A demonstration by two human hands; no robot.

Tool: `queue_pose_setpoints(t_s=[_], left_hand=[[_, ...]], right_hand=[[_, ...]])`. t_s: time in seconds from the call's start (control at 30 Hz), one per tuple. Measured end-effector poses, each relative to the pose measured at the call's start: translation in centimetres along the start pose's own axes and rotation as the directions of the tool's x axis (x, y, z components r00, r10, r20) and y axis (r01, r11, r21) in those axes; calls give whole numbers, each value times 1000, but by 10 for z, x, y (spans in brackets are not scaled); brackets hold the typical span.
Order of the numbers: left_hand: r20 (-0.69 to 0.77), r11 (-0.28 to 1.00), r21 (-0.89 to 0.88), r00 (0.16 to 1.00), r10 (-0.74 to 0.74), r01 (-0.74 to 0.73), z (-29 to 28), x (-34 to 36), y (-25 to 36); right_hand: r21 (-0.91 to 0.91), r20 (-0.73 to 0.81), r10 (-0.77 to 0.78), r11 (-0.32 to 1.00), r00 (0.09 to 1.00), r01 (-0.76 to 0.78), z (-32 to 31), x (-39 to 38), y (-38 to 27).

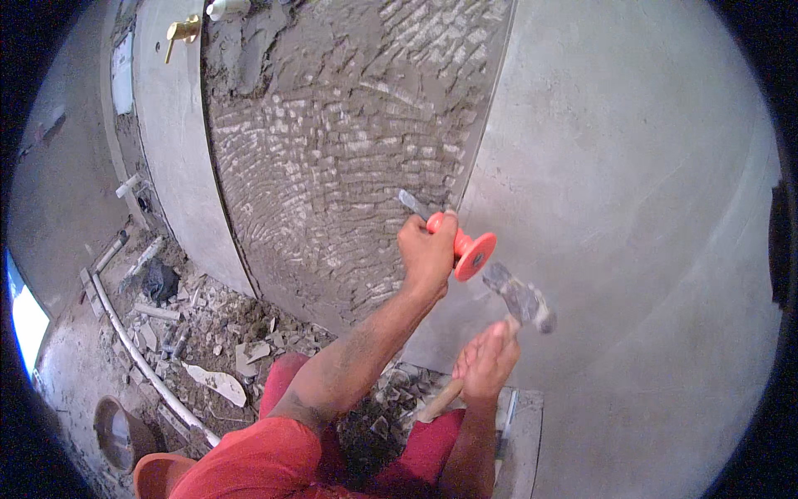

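Note:
My left hand (426, 252) grips a chisel (414, 204) by its orange handle with a round orange guard (475, 255). The chisel's grey tip touches the wall at the edge of a rough patch of ridged mortar (349, 150). My right hand (486, 362) holds a hammer by its wooden handle (440, 401). The hammer's grey metal head (519, 298) hangs just behind the orange guard, close to it, slightly blurred.
Smooth grey plaster wall (632, 208) fills the right. Rubble and broken tile pieces (220, 341) lie on the floor at lower left, with white pipes (137, 353) and a round floor opening (123, 432). A brass tap (181, 32) sticks out at the top. My knees in red cloth (274, 457) are below.

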State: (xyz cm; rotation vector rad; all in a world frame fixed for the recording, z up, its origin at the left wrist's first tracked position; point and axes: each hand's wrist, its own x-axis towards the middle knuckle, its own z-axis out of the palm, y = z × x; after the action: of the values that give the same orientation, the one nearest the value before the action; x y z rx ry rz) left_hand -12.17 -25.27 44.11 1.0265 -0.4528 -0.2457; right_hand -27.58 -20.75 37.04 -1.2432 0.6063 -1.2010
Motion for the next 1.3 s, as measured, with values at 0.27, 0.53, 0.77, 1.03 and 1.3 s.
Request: queue_pose_setpoints(t_s=[0.27,0.53,0.77,1.03,1.3], left_hand=[[244,987,-93,964,-106,132,-4,-15,25],[309,929,-227,926,-215,292,0,-7,33],[289,877,-375,937,-198,301,8,-3,28],[200,897,-374,965,-167,233,24,-5,22],[88,937,-330,992,-91,116,36,-4,8]], right_hand=[[113,-116,-242,960,963,255,-10,-25,-7],[544,-51,-590,660,806,518,-4,-9,-15],[-179,-28,-403,902,915,392,0,0,1],[-169,-5,-453,879,891,446,0,11,-4],[282,-149,-339,886,929,368,5,14,-17]])
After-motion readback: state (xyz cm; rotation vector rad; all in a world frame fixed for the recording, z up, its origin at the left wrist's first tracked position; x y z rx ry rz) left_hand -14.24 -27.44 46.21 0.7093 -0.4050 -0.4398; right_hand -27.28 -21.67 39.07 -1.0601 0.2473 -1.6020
